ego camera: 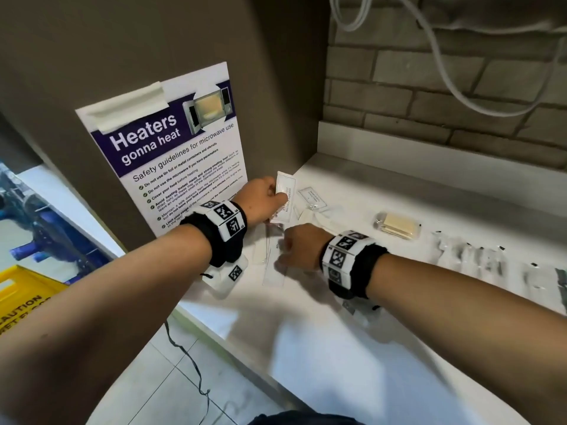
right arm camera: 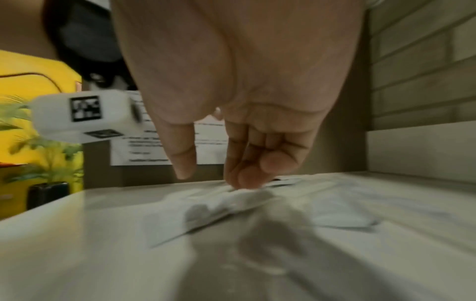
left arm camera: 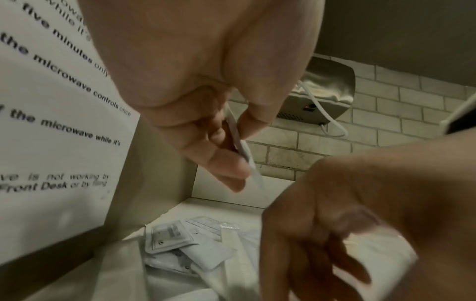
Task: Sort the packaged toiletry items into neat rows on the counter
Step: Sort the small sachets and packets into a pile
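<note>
My left hand [ego camera: 276, 194] is raised near the poster and pinches a white printed sachet [ego camera: 284, 197] between thumb and fingers; the left wrist view shows the sachet [left arm camera: 244, 151] edge-on in that pinch. Below it a loose pile of white and clear packets [left arm camera: 180, 244] lies on the white counter [ego camera: 352, 317]. My right hand [ego camera: 285, 248] is lower, over a long clear packet [ego camera: 274, 268]. In the right wrist view its bent fingertips [right arm camera: 244, 179] touch a blurred white packet [right arm camera: 226, 203], with the thumb held apart.
A tan bar in clear wrap [ego camera: 398, 227] and a row of clear packets with black bits [ego camera: 478, 260] lie further right. A microwave poster [ego camera: 171, 154] and a brick wall [ego camera: 445, 87] with a cable close the corner. A yellow caution sign [ego camera: 21, 297] stands below left.
</note>
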The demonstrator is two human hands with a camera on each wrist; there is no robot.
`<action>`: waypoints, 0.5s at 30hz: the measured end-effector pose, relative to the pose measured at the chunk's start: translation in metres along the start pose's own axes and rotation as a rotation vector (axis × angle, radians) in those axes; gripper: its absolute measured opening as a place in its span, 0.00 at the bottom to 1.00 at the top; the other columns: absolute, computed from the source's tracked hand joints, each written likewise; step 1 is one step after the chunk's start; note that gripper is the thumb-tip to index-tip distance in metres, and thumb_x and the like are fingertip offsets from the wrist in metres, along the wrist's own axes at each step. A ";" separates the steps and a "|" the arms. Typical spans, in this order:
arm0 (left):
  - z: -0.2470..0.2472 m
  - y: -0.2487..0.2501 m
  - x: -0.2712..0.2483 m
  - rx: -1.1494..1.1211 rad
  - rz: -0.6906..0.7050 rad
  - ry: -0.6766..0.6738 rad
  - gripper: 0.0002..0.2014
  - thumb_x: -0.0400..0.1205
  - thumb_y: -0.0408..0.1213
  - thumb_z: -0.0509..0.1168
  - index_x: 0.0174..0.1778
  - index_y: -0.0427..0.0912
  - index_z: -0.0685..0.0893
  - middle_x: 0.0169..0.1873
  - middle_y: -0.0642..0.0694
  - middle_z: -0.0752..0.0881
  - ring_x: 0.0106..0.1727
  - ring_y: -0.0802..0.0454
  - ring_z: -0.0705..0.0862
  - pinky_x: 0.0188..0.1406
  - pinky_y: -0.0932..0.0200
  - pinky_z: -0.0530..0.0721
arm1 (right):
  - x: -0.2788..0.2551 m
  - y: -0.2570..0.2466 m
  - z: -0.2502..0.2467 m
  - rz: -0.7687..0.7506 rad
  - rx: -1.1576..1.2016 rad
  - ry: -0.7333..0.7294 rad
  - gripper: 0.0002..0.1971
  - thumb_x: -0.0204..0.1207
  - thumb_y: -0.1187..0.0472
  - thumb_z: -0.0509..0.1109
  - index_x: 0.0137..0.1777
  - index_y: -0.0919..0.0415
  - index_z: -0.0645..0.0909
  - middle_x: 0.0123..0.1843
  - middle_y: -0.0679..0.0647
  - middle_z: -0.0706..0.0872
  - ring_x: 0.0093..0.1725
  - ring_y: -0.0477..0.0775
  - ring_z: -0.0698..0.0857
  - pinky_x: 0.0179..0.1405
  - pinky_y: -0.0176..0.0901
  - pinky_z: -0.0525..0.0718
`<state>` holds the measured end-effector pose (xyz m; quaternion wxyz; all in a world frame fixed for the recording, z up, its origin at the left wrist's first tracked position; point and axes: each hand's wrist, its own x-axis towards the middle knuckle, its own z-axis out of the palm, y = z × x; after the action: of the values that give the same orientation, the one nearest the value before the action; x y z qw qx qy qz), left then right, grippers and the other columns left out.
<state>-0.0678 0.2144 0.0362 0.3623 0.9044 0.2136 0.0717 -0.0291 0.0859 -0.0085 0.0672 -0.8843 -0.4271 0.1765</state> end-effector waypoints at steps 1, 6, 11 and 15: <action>0.001 -0.001 0.001 -0.036 -0.004 0.010 0.08 0.80 0.36 0.66 0.54 0.40 0.81 0.41 0.43 0.89 0.42 0.46 0.89 0.42 0.51 0.88 | 0.004 -0.006 0.006 -0.006 -0.006 -0.047 0.17 0.71 0.45 0.72 0.46 0.60 0.82 0.46 0.56 0.87 0.47 0.59 0.86 0.41 0.43 0.82; 0.001 0.003 0.005 -0.051 0.010 0.099 0.18 0.76 0.35 0.71 0.60 0.36 0.78 0.52 0.41 0.89 0.50 0.43 0.88 0.51 0.46 0.88 | 0.017 -0.014 0.035 0.067 -0.025 -0.015 0.29 0.62 0.34 0.76 0.50 0.56 0.76 0.49 0.54 0.85 0.50 0.60 0.85 0.41 0.45 0.79; -0.002 -0.001 0.009 -0.071 0.018 0.168 0.12 0.75 0.35 0.71 0.52 0.40 0.81 0.47 0.45 0.89 0.48 0.46 0.87 0.46 0.56 0.83 | 0.021 -0.002 0.030 0.125 -0.056 -0.030 0.29 0.63 0.51 0.78 0.60 0.62 0.74 0.58 0.57 0.84 0.56 0.60 0.86 0.45 0.43 0.83; -0.002 -0.008 0.008 -0.104 0.016 0.157 0.12 0.75 0.34 0.71 0.54 0.40 0.82 0.43 0.46 0.88 0.45 0.48 0.85 0.42 0.59 0.79 | 0.014 0.014 0.014 0.100 -0.113 -0.107 0.18 0.77 0.58 0.69 0.63 0.65 0.78 0.62 0.60 0.83 0.62 0.61 0.85 0.48 0.40 0.79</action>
<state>-0.0636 0.2243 0.0315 0.3902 0.8778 0.2299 0.1561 -0.0165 0.0874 -0.0292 -0.0146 -0.8961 -0.3948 0.2026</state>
